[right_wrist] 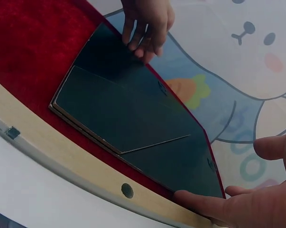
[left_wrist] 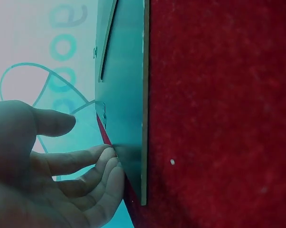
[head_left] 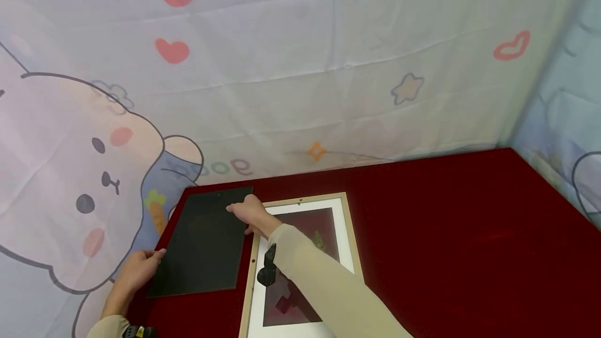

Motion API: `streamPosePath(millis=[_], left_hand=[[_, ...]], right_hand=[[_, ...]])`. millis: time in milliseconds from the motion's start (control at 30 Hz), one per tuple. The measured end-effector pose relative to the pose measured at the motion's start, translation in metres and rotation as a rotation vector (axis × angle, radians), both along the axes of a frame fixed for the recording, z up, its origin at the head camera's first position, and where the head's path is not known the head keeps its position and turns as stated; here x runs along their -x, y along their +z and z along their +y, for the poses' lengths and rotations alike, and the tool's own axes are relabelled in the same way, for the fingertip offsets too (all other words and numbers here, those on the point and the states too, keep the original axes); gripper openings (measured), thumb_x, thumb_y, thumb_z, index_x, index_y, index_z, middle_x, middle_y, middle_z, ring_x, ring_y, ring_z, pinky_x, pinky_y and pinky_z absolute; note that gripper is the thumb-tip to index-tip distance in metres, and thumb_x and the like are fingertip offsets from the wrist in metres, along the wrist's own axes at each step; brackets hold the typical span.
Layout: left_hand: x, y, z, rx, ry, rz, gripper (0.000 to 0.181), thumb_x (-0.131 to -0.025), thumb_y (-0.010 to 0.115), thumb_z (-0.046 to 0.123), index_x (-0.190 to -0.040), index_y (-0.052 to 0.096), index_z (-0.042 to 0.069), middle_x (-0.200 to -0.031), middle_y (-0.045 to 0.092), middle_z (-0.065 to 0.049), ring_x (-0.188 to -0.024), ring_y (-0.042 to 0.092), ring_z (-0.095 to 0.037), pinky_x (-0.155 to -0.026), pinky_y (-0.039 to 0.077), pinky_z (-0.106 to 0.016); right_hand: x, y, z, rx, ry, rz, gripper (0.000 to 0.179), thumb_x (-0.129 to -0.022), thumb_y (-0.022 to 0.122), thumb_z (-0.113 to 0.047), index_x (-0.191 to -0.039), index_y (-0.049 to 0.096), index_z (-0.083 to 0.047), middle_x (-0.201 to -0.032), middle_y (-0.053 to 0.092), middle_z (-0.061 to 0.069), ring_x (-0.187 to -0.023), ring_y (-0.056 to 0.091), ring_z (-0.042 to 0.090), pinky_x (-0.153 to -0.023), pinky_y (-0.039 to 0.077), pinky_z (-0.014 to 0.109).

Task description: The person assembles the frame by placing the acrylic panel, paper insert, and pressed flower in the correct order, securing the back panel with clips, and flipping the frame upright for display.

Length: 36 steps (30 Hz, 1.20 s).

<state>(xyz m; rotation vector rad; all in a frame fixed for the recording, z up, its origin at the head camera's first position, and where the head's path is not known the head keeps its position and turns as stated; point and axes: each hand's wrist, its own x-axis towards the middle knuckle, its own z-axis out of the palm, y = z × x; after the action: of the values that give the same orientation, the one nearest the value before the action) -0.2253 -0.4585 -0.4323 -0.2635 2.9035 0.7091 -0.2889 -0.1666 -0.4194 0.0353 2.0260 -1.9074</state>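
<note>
A dark frame backing board lies flat at the left of the red cloth. My left hand is at its left edge, fingertips touching the edge and thumb held apart in the left wrist view. My right hand reaches across to the board's upper right edge, its index finger stretched out and its thumb spread in the right wrist view. Just right of the board lies a light wooden picture frame with a white mat round a dark print, partly hidden by my right forearm. A flat support leg lies against the board.
Red cloth covers the table and stretches out to the right. A pale printed curtain hangs behind and along the left, close to the board's edge. Small metal hangers sit near the board's edge.
</note>
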Motion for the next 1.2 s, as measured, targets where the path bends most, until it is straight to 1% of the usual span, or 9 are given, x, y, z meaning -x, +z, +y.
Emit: streamPosePath(millis=[233, 333, 433, 533, 667, 800, 900, 1000, 1200], left_hand=[[0.001, -0.004, -0.002, -0.049, 0.010, 0.009, 0.060, -0.104, 0.041, 0.040, -0.116, 0.062, -0.015, -0.093, 0.068, -0.015, -0.077, 0.058, -0.016, -0.064, 0.045, -0.027], [0.002, -0.005, 0.000, -0.048, 0.026, 0.004, 0.054, -0.103, 0.042, 0.039, -0.088, 0.067, -0.007, -0.075, 0.061, -0.007, -0.068, 0.053, -0.016, -0.059, 0.042, -0.028], [0.003, -0.005, 0.002, -0.070, 0.051, -0.006, 0.050, -0.102, 0.042, 0.038, -0.063, 0.052, 0.009, -0.061, 0.048, 0.001, -0.058, 0.045, -0.016, -0.054, 0.038, -0.029], [0.003, -0.005, 0.004, -0.076, 0.058, -0.007, 0.049, -0.102, 0.043, 0.037, -0.057, 0.041, 0.018, -0.056, 0.040, 0.004, -0.054, 0.040, -0.014, -0.052, 0.035, -0.029], [0.003, -0.003, 0.006, -0.051, 0.057, -0.010, 0.049, -0.101, 0.042, 0.035, -0.055, 0.037, 0.019, -0.056, 0.038, 0.004, -0.054, 0.040, -0.015, -0.052, 0.034, -0.029], [0.003, 0.000, 0.007, -0.036, 0.066, -0.036, 0.047, -0.102, 0.040, 0.037, -0.067, 0.047, 0.007, -0.068, 0.047, -0.006, -0.064, 0.049, -0.021, -0.057, 0.039, -0.030], [0.003, 0.002, 0.009, -0.035, 0.067, -0.053, 0.051, -0.102, 0.039, 0.038, -0.093, 0.053, -0.010, -0.085, 0.051, -0.017, -0.077, 0.053, -0.028, -0.063, 0.042, -0.031], [0.002, 0.002, 0.013, -0.039, 0.071, -0.060, 0.059, -0.102, 0.038, 0.038, -0.115, 0.048, -0.019, -0.097, 0.052, -0.025, -0.085, 0.053, -0.032, -0.067, 0.044, -0.033], [0.005, 0.002, 0.018, -0.051, 0.076, -0.105, 0.069, -0.102, 0.037, 0.043, -0.126, 0.041, -0.022, -0.105, 0.050, -0.029, -0.090, 0.054, -0.035, -0.072, 0.047, -0.036]], right_hand=[[-0.002, 0.002, -0.004, -0.013, -0.016, -0.005, 0.066, -0.095, 0.063, -0.028, -0.150, 0.034, -0.003, -0.150, 0.043, 0.015, -0.130, 0.049, 0.035, -0.088, 0.054, 0.058], [-0.002, 0.002, -0.004, -0.006, -0.043, -0.006, 0.065, -0.095, 0.063, -0.029, -0.148, 0.036, -0.004, -0.149, 0.044, 0.015, -0.127, 0.051, 0.035, -0.087, 0.054, 0.058], [-0.002, 0.001, -0.005, -0.010, -0.065, 0.001, 0.062, -0.094, 0.063, -0.029, -0.145, 0.040, -0.003, -0.145, 0.048, 0.016, -0.125, 0.053, 0.038, -0.086, 0.055, 0.059], [-0.002, 0.000, -0.006, -0.025, -0.079, 0.014, 0.060, -0.093, 0.063, -0.029, -0.143, 0.043, -0.002, -0.140, 0.051, 0.016, -0.120, 0.056, 0.038, -0.085, 0.055, 0.059], [-0.002, 0.000, -0.010, -0.046, -0.115, 0.018, 0.059, -0.091, 0.064, -0.031, -0.139, 0.047, -0.002, -0.134, 0.056, 0.014, -0.100, 0.059, 0.029, -0.067, 0.056, 0.046], [-0.005, -0.001, -0.014, -0.029, -0.152, 0.024, 0.058, -0.090, 0.065, -0.030, -0.137, 0.050, 0.000, -0.135, 0.056, 0.015, -0.110, 0.059, 0.031, -0.079, 0.057, 0.045], [-0.009, -0.001, -0.015, -0.018, -0.159, 0.040, 0.056, -0.090, 0.065, -0.030, -0.134, 0.051, 0.001, -0.138, 0.054, 0.015, -0.127, 0.053, 0.036, -0.102, 0.050, 0.051], [-0.012, 0.000, -0.014, -0.048, -0.152, 0.053, 0.055, -0.090, 0.065, -0.032, -0.133, 0.053, 0.000, -0.137, 0.055, 0.013, -0.125, 0.054, 0.034, -0.100, 0.052, 0.048], [-0.013, 0.002, -0.009, -0.128, -0.130, 0.072, 0.055, -0.091, 0.063, -0.036, -0.134, 0.053, -0.002, -0.133, 0.058, 0.011, -0.112, 0.060, 0.028, -0.084, 0.056, 0.042]])
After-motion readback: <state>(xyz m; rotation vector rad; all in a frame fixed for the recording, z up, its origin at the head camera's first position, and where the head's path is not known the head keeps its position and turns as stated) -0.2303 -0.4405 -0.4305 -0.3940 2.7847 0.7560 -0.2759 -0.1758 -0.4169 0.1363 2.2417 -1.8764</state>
